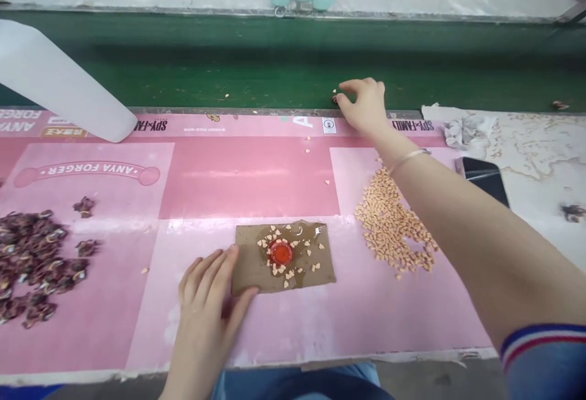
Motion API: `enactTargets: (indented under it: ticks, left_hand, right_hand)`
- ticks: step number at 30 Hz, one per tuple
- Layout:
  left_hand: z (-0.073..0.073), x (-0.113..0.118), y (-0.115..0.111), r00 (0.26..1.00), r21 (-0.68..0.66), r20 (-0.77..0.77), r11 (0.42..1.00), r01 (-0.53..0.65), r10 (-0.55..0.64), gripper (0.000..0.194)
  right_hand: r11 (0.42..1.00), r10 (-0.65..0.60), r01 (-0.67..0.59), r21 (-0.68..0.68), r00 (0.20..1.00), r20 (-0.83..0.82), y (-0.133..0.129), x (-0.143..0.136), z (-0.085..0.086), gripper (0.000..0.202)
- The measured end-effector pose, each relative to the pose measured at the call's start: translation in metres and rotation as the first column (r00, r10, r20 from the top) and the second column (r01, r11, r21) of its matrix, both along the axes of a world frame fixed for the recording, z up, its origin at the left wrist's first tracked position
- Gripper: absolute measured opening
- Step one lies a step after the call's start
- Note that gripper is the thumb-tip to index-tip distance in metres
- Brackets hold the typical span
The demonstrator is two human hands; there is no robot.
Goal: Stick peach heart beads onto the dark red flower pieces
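Fingers of the right hand [364,104] are reaching to the upper middle of the frame, thumb and forefinger pinching at a tiny dark piece [336,99] right at the far edge of the pink surface [247,174], beside the green belt [256,70]; whether it is lifted clear I cannot tell. The left hand [208,302] is lying flat and spread at lower centre, gripping nothing, its fingertips pressing on the left edge of a brown cardboard piece [256,265].

That cardboard is sitting at centre frame with a red cap [281,253] on it in a wet, glossy puddle, and small heart-shaped bits [293,262] are scattered round the cap. As for progress, it is looking partway: a big heap of the same pale bits [394,223] is waiting unused at right of centre under the right forearm, while a pile of dark finished-looking pieces [27,259] is gathering at far left. A few stray bits are lying loose toward the top of the pink sheet.
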State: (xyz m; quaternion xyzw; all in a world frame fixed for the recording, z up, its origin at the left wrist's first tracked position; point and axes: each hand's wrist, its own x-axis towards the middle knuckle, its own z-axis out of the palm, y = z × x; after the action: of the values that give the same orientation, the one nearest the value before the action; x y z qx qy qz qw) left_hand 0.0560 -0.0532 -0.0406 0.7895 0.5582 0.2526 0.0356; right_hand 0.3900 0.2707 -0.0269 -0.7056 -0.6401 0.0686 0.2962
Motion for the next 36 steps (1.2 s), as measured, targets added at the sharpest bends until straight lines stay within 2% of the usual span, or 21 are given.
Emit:
enactTargets:
  ticks: [1,3,5,8,9,12,14,17,19,22,27,31,34,36]
  left_hand:
    - [0.001,0.001,0.000,1.000,0.002,0.021,1.000,-0.001,0.001,0.063]
    - [0.002,0.003,0.000,0.998,-0.001,0.058,1.000,0.005,-0.005,0.056]
    - [0.002,0.005,-0.002,0.995,-0.005,0.099,1.000,-0.009,0.009,0.048]
    - [0.001,0.008,-0.007,0.991,-0.015,0.128,0.999,-0.030,0.031,0.038]
    - [0.000,0.009,-0.009,0.991,-0.018,0.130,0.999,-0.037,0.039,0.034]
    - [0.000,0.010,-0.013,0.991,-0.031,0.128,0.998,-0.047,0.051,0.029]
    - [0.000,0.011,-0.015,0.990,-0.045,0.129,0.998,-0.050,0.055,0.028]
    - [0.001,0.009,-0.019,0.988,-0.062,0.140,0.996,-0.058,0.066,0.027]
    - [0.002,0.007,-0.022,0.987,-0.072,0.148,0.996,-0.050,0.061,0.027]
    - [0.005,0.004,-0.023,0.989,-0.063,0.144,0.998,-0.017,0.026,0.031]
    - [0.010,0.007,-0.017,0.998,-0.039,0.057,0.999,0.020,-0.017,0.023]
    - [0.011,0.021,-0.016,0.999,-0.040,0.038,0.999,0.017,-0.016,0.021]
    - [0.011,0.028,-0.021,0.999,-0.063,0.051,0.998,0.003,0.000,0.024]
    - [0.011,0.020,-0.023,0.994,-0.086,0.090,0.995,-0.050,0.058,0.032]
  right_hand:
    - [0.996,0.081,-0.084,0.044,0.995,0.059,-0.017,0.002,0.003,0.026]
    - [0.944,0.294,-0.316,0.094,0.937,0.190,-0.064,0.006,0.014,0.040]
    - [0.884,0.447,-0.466,0.044,0.868,0.216,-0.124,0.006,0.025,0.018]
    - [0.813,0.581,-0.576,-0.083,0.798,0.159,-0.218,-0.002,0.034,0.010]
    - [0.805,0.593,-0.583,-0.106,0.796,0.123,-0.244,-0.007,0.033,0.007]
    - [0.841,0.536,-0.536,-0.068,0.844,-0.017,-0.297,-0.022,0.024,0.011]
    - [0.886,0.454,-0.461,-0.046,0.884,-0.109,-0.313,-0.030,0.016,0.013]
    - [0.937,0.332,-0.348,-0.033,0.916,-0.226,-0.322,-0.038,0.008,0.010]
    - [0.947,0.297,-0.319,-0.034,0.913,-0.280,-0.325,-0.040,0.007,0.011]
    - [0.944,0.308,-0.330,-0.025,0.902,-0.304,-0.330,-0.042,0.010,0.013]
    - [0.956,0.282,-0.293,0.002,0.919,-0.276,-0.341,-0.045,0.010,0.017]
    - [0.967,0.252,-0.254,0.025,0.940,-0.229,-0.346,-0.044,0.007,0.016]
    - [0.964,0.264,-0.263,0.024,0.951,-0.159,-0.346,-0.029,0.008,0.012]
    - [0.972,0.231,-0.229,0.043,0.971,-0.052,-0.347,-0.011,0.010,0.007]
